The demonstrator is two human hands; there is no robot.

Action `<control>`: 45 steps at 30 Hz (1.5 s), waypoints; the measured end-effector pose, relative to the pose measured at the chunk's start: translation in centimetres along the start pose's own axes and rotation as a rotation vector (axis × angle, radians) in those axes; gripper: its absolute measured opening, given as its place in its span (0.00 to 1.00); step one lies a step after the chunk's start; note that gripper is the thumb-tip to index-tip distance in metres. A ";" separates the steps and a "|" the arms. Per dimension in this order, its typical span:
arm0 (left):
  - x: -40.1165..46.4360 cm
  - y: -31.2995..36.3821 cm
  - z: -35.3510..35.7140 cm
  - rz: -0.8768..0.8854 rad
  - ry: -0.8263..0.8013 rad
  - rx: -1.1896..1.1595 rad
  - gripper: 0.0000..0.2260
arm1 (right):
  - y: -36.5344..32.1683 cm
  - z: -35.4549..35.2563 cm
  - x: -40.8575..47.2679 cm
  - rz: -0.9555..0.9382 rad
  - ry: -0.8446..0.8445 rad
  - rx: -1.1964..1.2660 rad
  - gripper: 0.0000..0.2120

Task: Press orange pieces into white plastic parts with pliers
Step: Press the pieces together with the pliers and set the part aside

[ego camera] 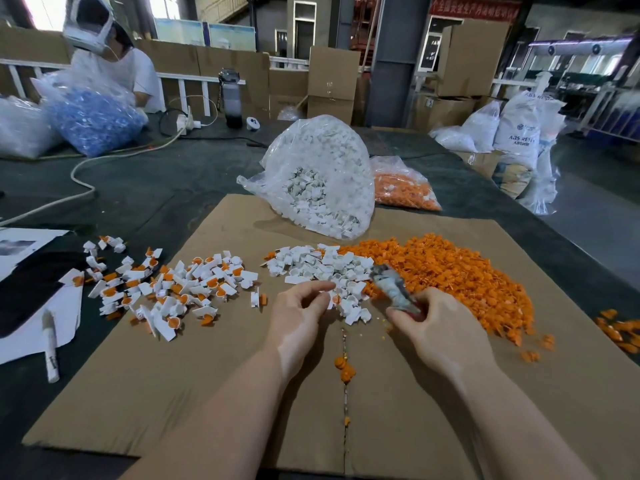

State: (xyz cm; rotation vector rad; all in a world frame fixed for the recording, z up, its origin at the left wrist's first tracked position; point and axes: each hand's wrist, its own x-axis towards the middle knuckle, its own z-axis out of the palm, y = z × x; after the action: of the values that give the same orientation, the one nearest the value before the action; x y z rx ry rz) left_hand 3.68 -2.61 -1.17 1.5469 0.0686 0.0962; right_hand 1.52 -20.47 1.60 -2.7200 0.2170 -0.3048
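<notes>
Corrugated cardboard sheet (138, 393), right hand (440, 334) gripping pliers (393, 285) (blurred), orange pieces (450, 271) heaped

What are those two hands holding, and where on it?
The right hand grips grey metal pliers by the handle end. The left hand's fingertips seem to pinch a small white plastic part, mostly hidden.

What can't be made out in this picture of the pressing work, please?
- Pliers, head view: blurred by motion, handles hidden inside the right hand; whether the jaws are open is unclear.
- Left hand, head view: its fingertips curl over the white parts; whether they pinch one cannot be told.
- Orange pieces: too small to show their shape.
- Scattered orange bits: cut off by the right edge.
</notes>
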 end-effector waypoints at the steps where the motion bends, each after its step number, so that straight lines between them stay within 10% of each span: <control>1: -0.1 0.0 -0.1 0.046 -0.007 0.088 0.10 | 0.4 0.1 0.2 0.021 0.040 -0.048 0.19; 11: -0.2 -0.4 -0.3 0.148 -0.050 0.267 0.10 | 2.9 1.1 0.2 0.064 0.161 -0.485 0.28; 18: -0.2 -0.5 0.2 0.191 -0.092 0.344 0.08 | -0.9 2.9 -1.2 -0.492 0.265 0.123 0.10; 31: -0.3 -0.5 0.6 0.174 -0.092 0.443 0.08 | -1.3 4.6 -1.7 -0.506 0.253 0.220 0.10; 39: -0.1 -0.8 0.3 0.128 0.111 0.402 0.09 | -0.8 4.8 -1.5 -0.018 0.520 -0.013 0.14; 45: 1.0 -0.8 -2.4 0.119 0.309 0.540 0.10 | -1.1 5.0 -1.6 0.077 0.406 -0.186 0.11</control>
State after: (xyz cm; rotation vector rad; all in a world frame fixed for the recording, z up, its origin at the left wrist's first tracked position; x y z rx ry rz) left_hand 4.46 -0.09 -2.00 2.0641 0.2636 0.4401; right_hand 1.30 -17.30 -2.79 -2.7938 0.4815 -0.8525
